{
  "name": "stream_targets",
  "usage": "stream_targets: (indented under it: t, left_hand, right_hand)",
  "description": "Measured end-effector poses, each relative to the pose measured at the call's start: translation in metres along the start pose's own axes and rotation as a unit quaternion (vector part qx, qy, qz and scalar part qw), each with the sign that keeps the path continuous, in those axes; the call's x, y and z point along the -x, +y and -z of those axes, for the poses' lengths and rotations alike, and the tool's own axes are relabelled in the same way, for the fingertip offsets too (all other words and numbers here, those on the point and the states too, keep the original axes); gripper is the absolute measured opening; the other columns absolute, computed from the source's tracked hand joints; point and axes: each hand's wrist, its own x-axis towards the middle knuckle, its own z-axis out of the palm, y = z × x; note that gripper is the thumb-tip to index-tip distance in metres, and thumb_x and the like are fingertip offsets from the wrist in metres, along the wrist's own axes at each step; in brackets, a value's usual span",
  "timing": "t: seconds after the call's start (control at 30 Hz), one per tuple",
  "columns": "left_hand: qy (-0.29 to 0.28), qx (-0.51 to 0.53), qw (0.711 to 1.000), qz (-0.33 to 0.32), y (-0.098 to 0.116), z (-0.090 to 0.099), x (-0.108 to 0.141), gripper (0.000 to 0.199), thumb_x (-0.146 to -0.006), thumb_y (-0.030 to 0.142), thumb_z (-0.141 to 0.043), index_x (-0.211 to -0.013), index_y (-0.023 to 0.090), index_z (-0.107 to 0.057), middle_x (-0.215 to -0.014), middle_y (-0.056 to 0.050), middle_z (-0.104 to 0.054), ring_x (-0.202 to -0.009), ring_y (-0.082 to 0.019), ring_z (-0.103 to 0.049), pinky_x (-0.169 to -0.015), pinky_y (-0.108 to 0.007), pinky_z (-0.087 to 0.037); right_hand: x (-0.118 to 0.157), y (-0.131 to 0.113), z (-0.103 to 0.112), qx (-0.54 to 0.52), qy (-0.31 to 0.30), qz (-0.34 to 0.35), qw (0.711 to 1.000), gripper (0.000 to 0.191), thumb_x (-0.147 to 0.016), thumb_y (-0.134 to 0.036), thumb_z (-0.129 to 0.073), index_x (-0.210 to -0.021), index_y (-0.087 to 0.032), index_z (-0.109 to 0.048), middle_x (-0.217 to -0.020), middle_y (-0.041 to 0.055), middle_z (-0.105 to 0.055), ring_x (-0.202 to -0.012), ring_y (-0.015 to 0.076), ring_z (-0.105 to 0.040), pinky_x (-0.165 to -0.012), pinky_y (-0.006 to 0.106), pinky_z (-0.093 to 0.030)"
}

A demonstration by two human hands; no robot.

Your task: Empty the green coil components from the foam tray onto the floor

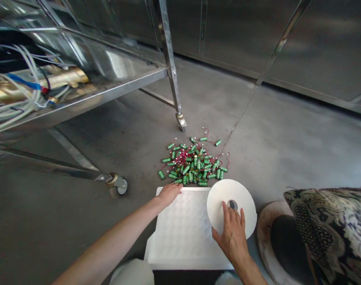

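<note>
A white dimpled tray [183, 233] lies low in front of me. My left hand [169, 194] rests at its far left edge, the fingers extended over the rim towards the pile and nothing seen in them. On the tray's right side sits a white disc-shaped roll [248, 202] with a round hole in its middle. My right hand [232, 231] is spread over the roll, fingertips beside the hole and thumb at its lower left edge. Just beyond the tray, many green cylinders [186, 169] with red wires and small white connectors are heaped on the floor.
A metal cart [132, 84] on casters stands at the left, with white hoses [22, 93] and brass-coloured parts on its shelf. Metal panels [233, 35] line the back. At the right are a round stool-like object [265, 225] and patterned fabric [340, 225].
</note>
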Motion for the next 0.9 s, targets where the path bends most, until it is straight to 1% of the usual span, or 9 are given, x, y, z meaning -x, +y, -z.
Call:
stream_targets:
  t: [0.13,0.27,0.33,0.43,0.53,0.63,0.7,0.8,0.9]
  left_hand:
    - [0.002,-0.075,0.997,0.011,0.008,0.007,-0.004,0.027,-0.087,0.011,-0.037,-0.105,0.013,-0.057,-0.108,-0.013,-0.062,-0.101,-0.028,-0.057,-0.083,-0.039,-0.045]
    - [0.004,-0.087,0.996,0.023,0.011,0.011,-0.005,0.033,-0.085,0.005,-0.032,-0.105,0.010,-0.057,-0.109,-0.015,-0.061,-0.102,-0.027,-0.056,-0.086,-0.040,-0.043]
    - [0.013,-0.089,0.996,0.019,0.011,0.013,-0.004,0.032,-0.085,0.005,-0.032,-0.105,0.010,-0.056,-0.109,-0.016,-0.060,-0.103,-0.028,-0.054,-0.089,-0.041,-0.042]
    - [0.050,-0.083,0.995,0.009,0.006,0.016,-0.001,0.033,-0.083,0.004,-0.034,-0.108,0.011,-0.055,-0.109,-0.015,-0.059,-0.104,-0.026,-0.053,-0.088,-0.039,-0.043]
    - [0.099,-0.067,0.993,-0.008,0.000,0.019,0.003,0.041,-0.080,0.002,-0.039,-0.119,0.011,-0.049,-0.114,-0.014,-0.055,-0.110,-0.025,-0.049,-0.092,-0.037,-0.042]
    - [0.126,-0.038,0.991,-0.025,-0.002,0.024,0.006,0.049,-0.080,0.008,-0.045,-0.130,0.009,-0.041,-0.124,-0.014,-0.050,-0.117,-0.025,-0.045,-0.099,-0.037,-0.039]
    - [0.137,-0.017,0.990,-0.039,0.003,0.031,0.013,0.051,-0.082,0.011,-0.046,-0.132,0.009,-0.038,-0.129,-0.014,-0.047,-0.119,-0.025,-0.043,-0.103,-0.039,-0.037]
    - [0.157,0.022,0.982,-0.098,0.021,0.056,0.046,0.047,-0.085,0.014,-0.044,-0.132,0.012,-0.038,-0.129,-0.012,-0.048,-0.120,-0.022,-0.044,-0.104,-0.037,-0.038]
    - [0.154,0.075,0.971,-0.167,0.040,0.085,0.120,0.041,-0.090,0.021,-0.042,-0.131,0.023,-0.041,-0.124,-0.005,-0.055,-0.111,-0.016,-0.053,-0.098,-0.028,-0.044]
  right_hand:
    - [-0.005,0.002,0.006,0.001,-0.008,-0.009,1.000,0.082,-0.069,-0.034,-0.063,-0.137,-0.007,-0.026,-0.116,0.0187,-0.055,-0.114,0.0325,-0.047,-0.108,0.056,-0.020]
    - [-0.001,-0.010,0.014,-0.021,-0.031,0.009,0.999,0.080,-0.070,-0.032,-0.061,-0.138,-0.008,-0.026,-0.122,0.0184,-0.053,-0.119,0.0314,-0.044,-0.111,0.055,-0.017]
    - [0.006,-0.021,0.014,-0.043,-0.066,0.034,0.996,0.085,-0.069,-0.034,-0.064,-0.141,-0.011,-0.024,-0.129,0.0176,-0.049,-0.124,0.0310,-0.040,-0.112,0.053,-0.016]
    - [0.020,-0.036,0.006,-0.077,-0.144,0.087,0.983,0.096,-0.065,-0.045,-0.069,-0.143,-0.016,-0.021,-0.137,0.0167,-0.043,-0.131,0.0319,-0.033,-0.114,0.052,-0.014]
    - [0.029,-0.044,-0.001,-0.089,-0.210,0.130,0.965,0.101,-0.061,-0.047,-0.072,-0.143,-0.015,-0.022,-0.143,0.0209,-0.036,-0.133,0.0355,-0.029,-0.114,0.056,-0.011]
    - [0.029,-0.045,-0.002,-0.086,-0.264,0.146,0.950,0.094,-0.064,-0.047,-0.071,-0.139,-0.008,-0.031,-0.143,0.0259,-0.031,-0.134,0.0396,-0.025,-0.113,0.060,-0.011]
    - [0.026,-0.044,0.000,-0.097,-0.288,0.139,0.943,0.084,-0.070,-0.048,-0.066,-0.137,-0.006,-0.036,-0.142,0.0254,-0.033,-0.134,0.0394,-0.026,-0.113,0.059,-0.014]
    - [0.020,-0.042,0.010,-0.124,-0.270,0.108,0.949,0.069,-0.076,-0.043,-0.060,-0.134,-0.009,-0.042,-0.140,0.0202,-0.041,-0.131,0.0352,-0.035,-0.114,0.055,-0.020]
    - [0.020,-0.032,0.035,-0.148,-0.223,0.080,0.960,0.054,-0.080,-0.036,-0.056,-0.128,-0.014,-0.049,-0.130,0.0139,-0.054,-0.123,0.0288,-0.047,-0.112,0.053,-0.028]
